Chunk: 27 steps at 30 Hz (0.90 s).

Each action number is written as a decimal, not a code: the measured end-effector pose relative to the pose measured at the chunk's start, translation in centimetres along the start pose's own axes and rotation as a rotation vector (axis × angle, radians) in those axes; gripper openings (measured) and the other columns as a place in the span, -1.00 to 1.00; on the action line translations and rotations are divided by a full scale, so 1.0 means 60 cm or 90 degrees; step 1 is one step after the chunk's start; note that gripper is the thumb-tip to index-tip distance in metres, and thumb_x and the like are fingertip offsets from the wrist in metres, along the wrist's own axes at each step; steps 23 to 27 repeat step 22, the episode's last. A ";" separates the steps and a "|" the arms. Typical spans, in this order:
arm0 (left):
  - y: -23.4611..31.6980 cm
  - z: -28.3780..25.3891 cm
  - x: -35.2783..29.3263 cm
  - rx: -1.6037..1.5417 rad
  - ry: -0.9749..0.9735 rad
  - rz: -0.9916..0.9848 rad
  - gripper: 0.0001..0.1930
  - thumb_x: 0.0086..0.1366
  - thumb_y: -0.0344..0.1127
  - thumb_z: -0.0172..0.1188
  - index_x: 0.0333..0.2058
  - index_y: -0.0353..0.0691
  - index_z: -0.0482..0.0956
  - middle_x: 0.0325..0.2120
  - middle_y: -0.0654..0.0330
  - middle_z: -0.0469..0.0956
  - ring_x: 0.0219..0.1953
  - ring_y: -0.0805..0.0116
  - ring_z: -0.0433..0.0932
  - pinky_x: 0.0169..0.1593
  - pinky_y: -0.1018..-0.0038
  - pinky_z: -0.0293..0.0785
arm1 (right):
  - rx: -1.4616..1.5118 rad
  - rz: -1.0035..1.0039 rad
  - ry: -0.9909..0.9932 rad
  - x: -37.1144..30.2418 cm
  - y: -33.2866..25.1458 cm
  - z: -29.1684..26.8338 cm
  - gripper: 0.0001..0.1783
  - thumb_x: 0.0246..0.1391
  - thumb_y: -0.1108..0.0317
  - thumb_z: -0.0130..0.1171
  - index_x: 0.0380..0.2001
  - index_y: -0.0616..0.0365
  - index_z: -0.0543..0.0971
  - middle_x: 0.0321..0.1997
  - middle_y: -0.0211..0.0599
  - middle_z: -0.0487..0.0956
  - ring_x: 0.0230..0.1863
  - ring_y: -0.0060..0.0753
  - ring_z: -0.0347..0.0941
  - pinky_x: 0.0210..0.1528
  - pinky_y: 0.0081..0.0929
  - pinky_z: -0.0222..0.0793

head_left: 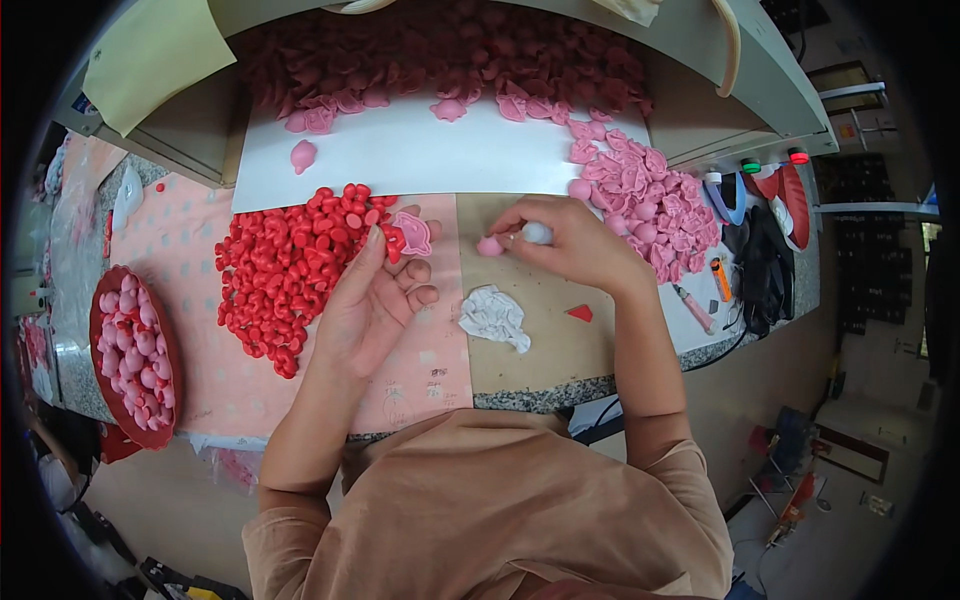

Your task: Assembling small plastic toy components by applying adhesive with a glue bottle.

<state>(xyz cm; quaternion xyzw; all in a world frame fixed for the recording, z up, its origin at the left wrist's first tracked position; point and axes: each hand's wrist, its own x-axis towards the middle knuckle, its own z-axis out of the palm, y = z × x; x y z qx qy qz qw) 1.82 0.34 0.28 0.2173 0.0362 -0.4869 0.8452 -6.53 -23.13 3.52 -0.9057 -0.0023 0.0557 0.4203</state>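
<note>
Between thumb and fingers, my left hand [372, 300] pinches a pink molded plastic piece [414, 236] with a raised rim. A small red plastic piece [393, 246] shows against it by the thumb. Just left of that hand lies a large heap of red pieces [285, 270]. My right hand [570, 238] is closed around a small whitish rounded container [537, 233], mostly hidden in the fingers. At its fingertips is a pink rounded piece [490, 246]; I cannot tell whether it is held or only touched. Below them lies a crumpled white cloth [495, 317].
A red bowl [102, 380] of pink and red pieces stands at the left. Pink pieces [650, 205] heap at right, more [450, 60] at the back on a white sheet [400, 150]. An orange lighter [721, 279], a tube [693, 308] and a red scrap [580, 313] lie nearby.
</note>
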 end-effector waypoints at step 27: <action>-0.003 -0.020 0.003 -0.025 0.046 -0.007 -0.66 0.30 -0.25 0.03 0.04 -0.15 0.34 -0.06 0.13 0.46 -0.20 0.35 0.51 -0.07 0.39 0.47 | -0.047 0.041 0.130 0.009 -0.019 0.065 -0.58 -0.16 0.48 0.25 -0.12 0.13 0.50 -0.12 -0.22 0.41 -0.12 -0.19 0.41 -0.10 -0.43 0.34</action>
